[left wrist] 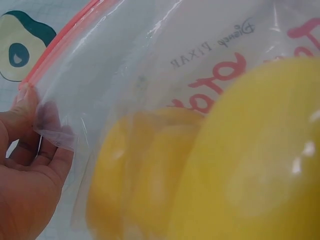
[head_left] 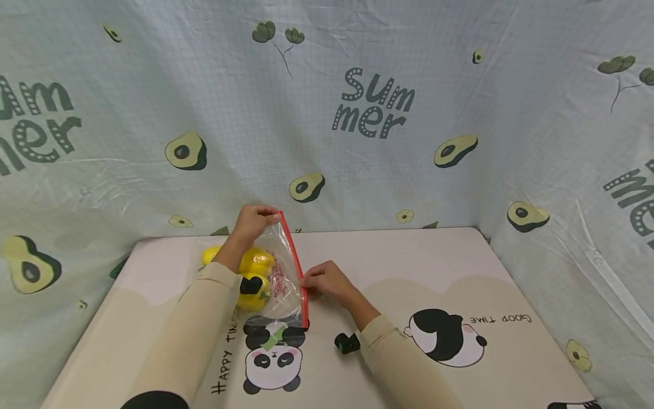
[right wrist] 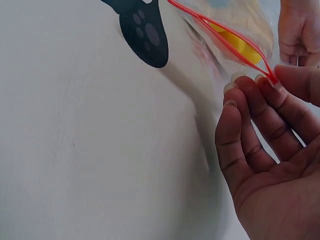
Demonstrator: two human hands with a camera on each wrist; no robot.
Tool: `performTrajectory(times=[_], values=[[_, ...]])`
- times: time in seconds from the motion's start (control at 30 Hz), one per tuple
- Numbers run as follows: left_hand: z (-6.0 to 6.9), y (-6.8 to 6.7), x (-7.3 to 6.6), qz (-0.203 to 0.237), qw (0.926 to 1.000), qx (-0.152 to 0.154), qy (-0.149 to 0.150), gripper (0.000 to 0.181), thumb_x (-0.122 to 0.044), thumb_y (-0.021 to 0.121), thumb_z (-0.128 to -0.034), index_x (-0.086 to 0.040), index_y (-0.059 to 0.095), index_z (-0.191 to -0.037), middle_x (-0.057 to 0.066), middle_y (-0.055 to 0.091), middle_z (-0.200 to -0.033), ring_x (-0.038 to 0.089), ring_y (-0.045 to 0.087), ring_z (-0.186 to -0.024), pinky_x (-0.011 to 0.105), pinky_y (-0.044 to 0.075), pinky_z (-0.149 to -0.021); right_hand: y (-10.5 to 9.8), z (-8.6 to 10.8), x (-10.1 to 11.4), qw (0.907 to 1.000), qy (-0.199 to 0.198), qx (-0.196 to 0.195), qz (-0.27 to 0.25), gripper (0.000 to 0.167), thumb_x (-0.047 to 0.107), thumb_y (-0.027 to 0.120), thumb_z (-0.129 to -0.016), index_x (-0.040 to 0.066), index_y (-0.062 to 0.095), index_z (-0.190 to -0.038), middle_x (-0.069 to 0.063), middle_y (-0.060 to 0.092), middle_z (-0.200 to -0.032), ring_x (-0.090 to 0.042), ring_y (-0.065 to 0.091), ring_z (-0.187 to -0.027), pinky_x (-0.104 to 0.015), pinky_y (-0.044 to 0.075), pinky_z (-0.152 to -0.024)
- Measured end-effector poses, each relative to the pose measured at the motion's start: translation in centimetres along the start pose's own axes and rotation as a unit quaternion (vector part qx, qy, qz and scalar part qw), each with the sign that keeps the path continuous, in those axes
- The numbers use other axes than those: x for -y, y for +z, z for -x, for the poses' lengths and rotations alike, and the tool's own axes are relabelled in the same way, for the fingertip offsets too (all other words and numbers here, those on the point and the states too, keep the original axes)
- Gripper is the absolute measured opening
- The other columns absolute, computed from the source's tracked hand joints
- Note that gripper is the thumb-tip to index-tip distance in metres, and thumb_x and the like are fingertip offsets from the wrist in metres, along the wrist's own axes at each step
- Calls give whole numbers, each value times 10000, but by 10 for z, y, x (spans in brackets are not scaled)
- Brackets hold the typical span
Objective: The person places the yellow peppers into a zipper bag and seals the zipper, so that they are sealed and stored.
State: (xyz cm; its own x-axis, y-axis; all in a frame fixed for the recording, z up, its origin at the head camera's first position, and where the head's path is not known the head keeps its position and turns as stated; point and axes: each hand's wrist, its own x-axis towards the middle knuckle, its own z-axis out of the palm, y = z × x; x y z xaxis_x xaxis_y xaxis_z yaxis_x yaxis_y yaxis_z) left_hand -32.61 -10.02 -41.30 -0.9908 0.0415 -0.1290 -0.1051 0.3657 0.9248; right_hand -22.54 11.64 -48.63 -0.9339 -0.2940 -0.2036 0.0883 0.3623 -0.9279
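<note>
A clear plastic zip bag with a red zip edge stands tilted on the table. Glossy yellow rounded shapes show at the bag; their kind is unclear, and I cannot tell whether all lie inside. Reversed pink lettering shows through the plastic. My left hand pinches the bag's far upper corner. Lower down, my right hand pinches the other end of the red edge between thumb and fingertips. In the right wrist view, the two red zip strips part in the middle and meet at my right thumb.
A pale table mat with printed pandas and lettering lies under the bag. Behind it hangs a printed curtain. One small black object is by the right wrist, another in front of the yellow shapes.
</note>
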Motion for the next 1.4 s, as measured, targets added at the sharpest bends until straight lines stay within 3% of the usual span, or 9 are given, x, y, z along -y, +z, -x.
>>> performTrajectory(times=[0.57,1.03,1.4], values=[[-6,2,4,80,9999,19,134,313,-188,617,-1057,21,688,-1278,214,649,-1327,325,573,-1165,479,475,-1169,-6,1,-2,9995,-31,270,148,193,157,706,-934,5,823,-952,-74,753,-775,-164,670,-630,-292,628,-646],[-5,2,6,109,9999,-25,72,324,-208,620,-1055,3,688,-1291,201,647,-1328,314,577,-1153,465,477,-1175,-10,5,-4,9966,-104,786,222,197,144,696,-950,-9,819,-939,-87,760,-778,-140,683,-614,-286,633,-649],[-5,3,8,149,9999,-15,10,312,-207,631,-1050,-5,696,-1278,189,653,-1319,304,587,-1140,460,481,-1180,-11,7,-4,9953,-131,923,271,194,142,697,-951,-7,821,-938,-98,763,-784,-140,686,-611,-289,636,-649]])
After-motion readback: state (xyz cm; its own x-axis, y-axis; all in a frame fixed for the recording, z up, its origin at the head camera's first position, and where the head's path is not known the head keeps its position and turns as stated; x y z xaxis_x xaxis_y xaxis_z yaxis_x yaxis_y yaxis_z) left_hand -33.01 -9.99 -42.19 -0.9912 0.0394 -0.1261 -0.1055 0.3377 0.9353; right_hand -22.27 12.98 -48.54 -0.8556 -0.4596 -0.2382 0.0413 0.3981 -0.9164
